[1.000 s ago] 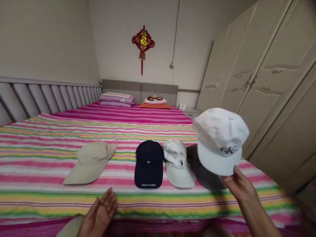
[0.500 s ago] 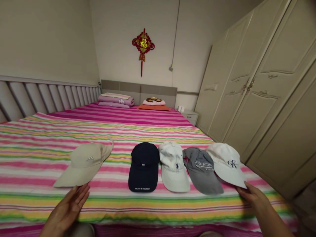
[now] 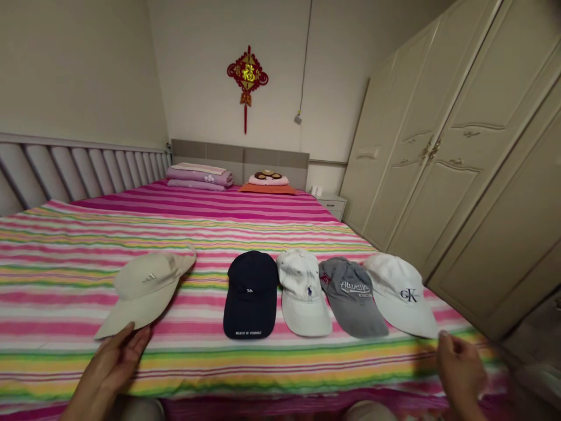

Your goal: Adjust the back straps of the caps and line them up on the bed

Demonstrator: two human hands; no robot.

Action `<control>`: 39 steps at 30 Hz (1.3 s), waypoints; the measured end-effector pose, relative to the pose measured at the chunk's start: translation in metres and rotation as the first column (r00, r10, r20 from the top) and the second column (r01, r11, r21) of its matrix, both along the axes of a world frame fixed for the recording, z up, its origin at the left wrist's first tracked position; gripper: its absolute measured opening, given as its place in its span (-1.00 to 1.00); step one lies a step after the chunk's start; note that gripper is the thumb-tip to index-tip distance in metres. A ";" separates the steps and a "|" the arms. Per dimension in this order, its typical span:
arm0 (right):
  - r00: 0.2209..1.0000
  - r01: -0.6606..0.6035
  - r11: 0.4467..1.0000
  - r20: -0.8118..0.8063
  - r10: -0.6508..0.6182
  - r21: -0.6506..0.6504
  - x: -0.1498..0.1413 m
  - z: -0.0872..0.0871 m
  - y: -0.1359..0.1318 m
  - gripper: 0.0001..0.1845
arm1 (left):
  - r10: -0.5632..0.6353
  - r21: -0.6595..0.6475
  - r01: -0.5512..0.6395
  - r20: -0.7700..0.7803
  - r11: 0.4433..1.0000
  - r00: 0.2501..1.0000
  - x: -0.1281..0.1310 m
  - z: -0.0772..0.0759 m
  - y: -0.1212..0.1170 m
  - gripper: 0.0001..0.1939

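At the left, a beige cap (image 3: 146,286) has its brim between the thumb and fingers of my left hand (image 3: 109,362), the thumb on top and the other fingers beneath. My right hand (image 3: 462,368) is closed with its fingers curled, just off the brim tip of a white CK cap (image 3: 401,292); nothing shows in it. Between the two hands lie a dark navy cap (image 3: 250,292), a white cap with a small blue horse-rider logo (image 3: 303,292) and a grey cap with white lettering (image 3: 355,298), side by side, brims towards me.
The caps lie on a bed with a striped sheet (image 3: 197,365). Folded bedding (image 3: 199,177) and a small pillow stack (image 3: 268,181) sit by the headboard (image 3: 276,161). A railing (image 3: 87,166) runs along the left, and a wardrobe (image 3: 460,175) stands at the right.
My left thumb has come onto the beige cap's brim, and that cap has shifted slightly. My right hand has drawn away from the CK cap's brim and curled its fingers.
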State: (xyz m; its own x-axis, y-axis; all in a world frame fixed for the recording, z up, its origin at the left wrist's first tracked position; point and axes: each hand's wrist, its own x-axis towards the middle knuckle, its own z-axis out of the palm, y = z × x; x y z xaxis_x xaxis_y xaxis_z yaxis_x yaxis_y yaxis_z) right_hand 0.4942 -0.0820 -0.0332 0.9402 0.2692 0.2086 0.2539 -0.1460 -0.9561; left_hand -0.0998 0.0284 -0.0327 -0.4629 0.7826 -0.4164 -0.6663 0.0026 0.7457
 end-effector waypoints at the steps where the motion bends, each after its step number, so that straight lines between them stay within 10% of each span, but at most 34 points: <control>1: 1.000 -0.029 0.999 0.012 0.029 -0.019 -0.020 -0.010 -0.002 -0.85 | -0.021 0.038 0.021 0.012 0.999 1.000 0.006 0.001 -0.005 -0.66; 4: 0.930 -0.368 0.929 -0.011 0.368 -0.032 -0.096 -0.037 -0.003 -0.78 | -0.114 0.122 0.107 0.053 0.987 0.992 0.031 0.003 -0.026 -0.62; 9: 0.430 -0.893 0.435 -0.070 0.900 0.117 -0.222 -0.033 0.004 -0.64 | -0.289 0.193 0.262 0.125 0.946 0.949 0.079 -0.012 -0.069 -0.55; 13: -0.067 -0.918 -0.023 -0.096 0.993 0.397 -0.272 0.005 0.011 -0.44 | -0.447 0.167 0.417 0.246 0.894 0.860 0.113 -0.047 -0.099 -0.62; 16: -0.199 -0.834 -0.153 -0.031 0.980 0.531 -0.285 0.026 0.010 -0.17 | -0.603 0.204 0.568 0.256 0.798 0.756 0.128 -0.076 -0.108 -0.67; 20: -0.207 -0.783 -0.152 -0.022 0.978 0.603 -0.293 0.050 -0.002 -0.16 | -0.694 0.257 0.646 0.194 0.719 0.694 0.133 -0.094 -0.112 -0.61; 27: -0.165 -0.623 0.162 -0.332 0.929 0.765 -0.298 0.069 -0.019 -0.40 | -0.834 0.365 0.767 0.054 0.528 0.549 0.133 -0.077 -0.123 -0.54; 33: -0.105 -0.584 0.268 -0.399 0.911 0.766 -0.281 0.054 -0.024 -0.47 | -0.803 0.473 0.668 0.169 0.574 0.571 0.119 -0.057 -0.117 -0.65; 39: -0.010 -0.532 0.331 -0.397 0.918 0.779 -0.273 0.054 -0.018 -0.44 | -0.866 0.487 0.725 0.160 0.487 0.474 0.102 -0.038 -0.089 -0.69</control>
State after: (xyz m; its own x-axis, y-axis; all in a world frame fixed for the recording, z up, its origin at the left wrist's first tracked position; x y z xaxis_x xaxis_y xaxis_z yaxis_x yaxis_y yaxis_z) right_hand 0.2210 -0.1001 0.0212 0.0244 0.9978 -0.0620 -0.7346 -0.0242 -0.6781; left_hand 0.0019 -0.0607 -0.0703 0.5558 0.8298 -0.0502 -0.6867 0.4923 0.5349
